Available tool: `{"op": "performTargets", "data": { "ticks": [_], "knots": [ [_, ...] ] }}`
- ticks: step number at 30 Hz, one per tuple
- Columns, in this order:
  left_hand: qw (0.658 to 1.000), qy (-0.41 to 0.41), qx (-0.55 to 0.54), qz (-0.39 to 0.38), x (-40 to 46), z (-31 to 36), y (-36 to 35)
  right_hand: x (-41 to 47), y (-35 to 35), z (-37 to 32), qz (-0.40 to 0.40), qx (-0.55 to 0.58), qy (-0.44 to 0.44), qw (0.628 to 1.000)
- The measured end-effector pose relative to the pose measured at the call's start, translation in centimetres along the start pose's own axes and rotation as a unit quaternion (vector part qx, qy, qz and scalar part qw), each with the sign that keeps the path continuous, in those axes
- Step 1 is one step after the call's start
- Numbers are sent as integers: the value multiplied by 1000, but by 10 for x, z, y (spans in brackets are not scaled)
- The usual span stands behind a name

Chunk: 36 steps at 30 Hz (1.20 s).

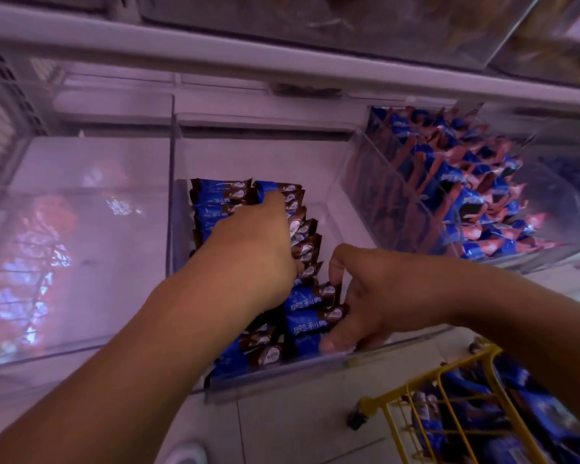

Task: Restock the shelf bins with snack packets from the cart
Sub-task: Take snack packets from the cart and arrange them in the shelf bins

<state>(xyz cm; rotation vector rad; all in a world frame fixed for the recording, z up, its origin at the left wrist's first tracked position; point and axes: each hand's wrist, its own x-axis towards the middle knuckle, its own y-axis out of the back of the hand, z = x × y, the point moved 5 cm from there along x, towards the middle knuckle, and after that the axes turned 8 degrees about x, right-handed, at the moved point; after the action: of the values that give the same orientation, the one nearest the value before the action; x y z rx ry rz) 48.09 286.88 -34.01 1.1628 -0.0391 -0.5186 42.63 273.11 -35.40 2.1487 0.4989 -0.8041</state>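
Blue and brown snack packets (307,308) stand in rows inside the middle clear bin (275,370) on the shelf. My left hand (258,252) reaches into the bin and lies over the rows, fingers stretched along the far packets. My right hand (365,296) holds the near packets from their right side, fingers and thumb curled around their brown ends. The yellow wire cart (449,406) at lower right holds more blue packets (503,396).
The clear bin on the left (77,343) shows only reflections. The bin on the right (399,202) is heaped with blue and pink packets. A white shelf rail (215,51) runs overhead with more bins above. Pale floor lies below.
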Motion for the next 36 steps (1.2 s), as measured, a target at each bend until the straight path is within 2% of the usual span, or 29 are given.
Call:
{"op": "performTargets", "data": {
  "ticks": [3,7,12,16,18,19,21,23,25,27,29,36],
  "knots": [
    [1000,3,-7,-7,-1,1,1,5,-2,-1,44,-80,2,996],
    [1000,6,-4,-12,1,0,0,12,0,-5,81,-69,-5,994],
    [1000,13,6,-5,1,-4,0,15,1,-6,38,-78,-46,995],
    [1000,14,3,-5,2,-5,-1,14,-6,2,-48,142,-56,987],
    [1000,18,-1,-11,2,-4,-1,9,-5,6,-59,182,-62,980],
    [1000,21,-8,-15,2,-4,0,6,-2,6,-53,170,-60,982],
    [998,28,-47,-21,3,-3,3,-5,15,4,19,73,-28,997],
    [992,28,-114,-36,4,-3,7,-23,40,-8,129,-26,69,989],
    [983,12,-169,-76,2,1,7,-42,54,-26,185,-74,195,960],
    [976,-14,-185,-112,-1,8,6,-48,56,-36,168,-94,269,944],
    [977,-22,-177,-119,-2,13,6,-46,58,-41,151,-96,297,938],
    [979,-2,-164,-121,11,15,-1,-27,54,-57,132,-283,302,900]
  ]
}}
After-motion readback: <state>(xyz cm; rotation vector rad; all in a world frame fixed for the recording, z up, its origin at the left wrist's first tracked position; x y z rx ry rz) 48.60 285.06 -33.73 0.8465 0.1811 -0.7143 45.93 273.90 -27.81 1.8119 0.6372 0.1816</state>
